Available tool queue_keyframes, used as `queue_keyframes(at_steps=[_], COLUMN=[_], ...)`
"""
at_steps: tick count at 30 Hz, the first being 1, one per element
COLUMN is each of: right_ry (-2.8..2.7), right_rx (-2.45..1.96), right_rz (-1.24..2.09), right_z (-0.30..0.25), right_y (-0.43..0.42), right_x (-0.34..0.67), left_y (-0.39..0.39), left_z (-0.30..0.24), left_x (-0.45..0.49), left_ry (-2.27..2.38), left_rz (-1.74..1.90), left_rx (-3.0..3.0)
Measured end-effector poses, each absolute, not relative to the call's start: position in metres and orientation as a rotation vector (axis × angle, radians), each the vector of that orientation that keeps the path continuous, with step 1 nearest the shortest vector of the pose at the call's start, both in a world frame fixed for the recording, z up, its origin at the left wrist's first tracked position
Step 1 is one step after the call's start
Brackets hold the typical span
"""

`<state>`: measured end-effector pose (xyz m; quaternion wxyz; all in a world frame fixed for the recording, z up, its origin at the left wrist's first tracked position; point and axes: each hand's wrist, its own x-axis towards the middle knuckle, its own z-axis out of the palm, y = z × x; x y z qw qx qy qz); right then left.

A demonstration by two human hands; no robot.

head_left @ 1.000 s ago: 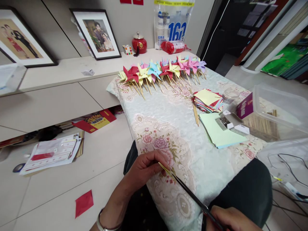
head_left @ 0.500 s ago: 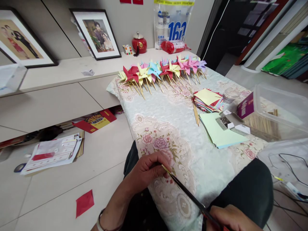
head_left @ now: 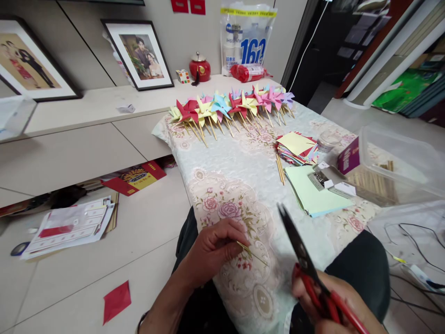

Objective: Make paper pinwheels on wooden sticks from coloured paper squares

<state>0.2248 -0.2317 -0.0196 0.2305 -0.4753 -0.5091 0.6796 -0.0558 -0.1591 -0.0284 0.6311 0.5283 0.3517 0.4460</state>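
My left hand (head_left: 212,250) pinches a thin yellow paper piece (head_left: 252,253), seen edge-on, above the near edge of the flowered tablecloth (head_left: 243,185). My right hand (head_left: 330,301) grips red-handled scissors (head_left: 306,264) at the lower right. Their dark blades point up and away, closed, and are apart from the paper. A row of coloured paper pinwheels on sticks (head_left: 232,104) lies across the far end of the table.
A stack of coloured paper squares (head_left: 297,148), loose sticks (head_left: 280,167), green sheets (head_left: 313,195) and a clear plastic box (head_left: 392,167) lie at the right. Papers (head_left: 69,225) and a red scrap (head_left: 116,301) lie on the floor at left. Framed photos lean on the ledge.
The scissors have come away from the yellow paper and swung upward to the right. My left hand still pinches the paper in nearly the same place.
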Motion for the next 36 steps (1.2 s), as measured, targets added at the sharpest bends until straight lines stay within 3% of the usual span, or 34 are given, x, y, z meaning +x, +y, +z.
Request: queue_keyframes(at_steps=[5, 12, 18, 25, 36], right_ry=[-1.259, -1.110, -0.850, -0.622, -0.873], right_rx=[-1.312, -1.404, -1.317, -1.157, -1.030], right_rz=[1.534, 1.440, 1.587, 1.859, 1.896], right_z=[-0.012, -0.002, -0.005, -0.002, -0.029], right_y=[-0.211, -0.192, -0.180, -0.179, -0.197], right_x=[0.199, 0.159, 0.154, 0.145, 0.172], left_y=[-0.167, -0.179, -0.180, -0.173, -0.170], left_z=[-0.021, -0.022, -0.018, -0.012, -0.027], left_x=[-0.038, -0.013, -0.025, -0.039, -0.046], left_ry=[0.973, 0.982, 0.881, 0.732, 0.842], left_rz=[1.038, 0.999, 0.928, 1.091, 1.154], left_rx=[1.005, 0.729, 0.886, 1.501, 1.159])
